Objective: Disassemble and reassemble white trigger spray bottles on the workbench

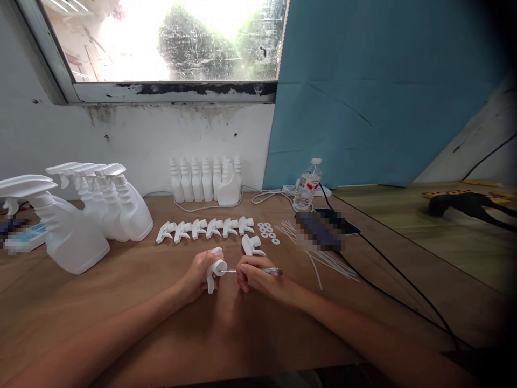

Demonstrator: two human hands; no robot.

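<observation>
Left side: While your left hand (201, 273) curled closed around a white plastic trigger spray head (218, 266), its round collar faced rightward, probably so that the opening met the tool straight on.
Right side: Your right hand (251, 273) was closed around a slim tool with a clear handle and thin metal shaft (275, 271); how deep its tip sat was too small to tell.
Between hands: The held head lay within your left fingers, just left of your right hand, with the shaft bridging the gap.
Row: Six white plastic spray heads (214, 228) lay side by side beyond your left hand on the brown bench (137, 302), seemingly spaced for easy picking.
Near right: One loose white spray head (251, 244) lay just beyond your right hand.
Farther right: Flat white rings (275, 241) and thin white tubes (315, 270) lay apart, apparently grouped by kind.
</observation>
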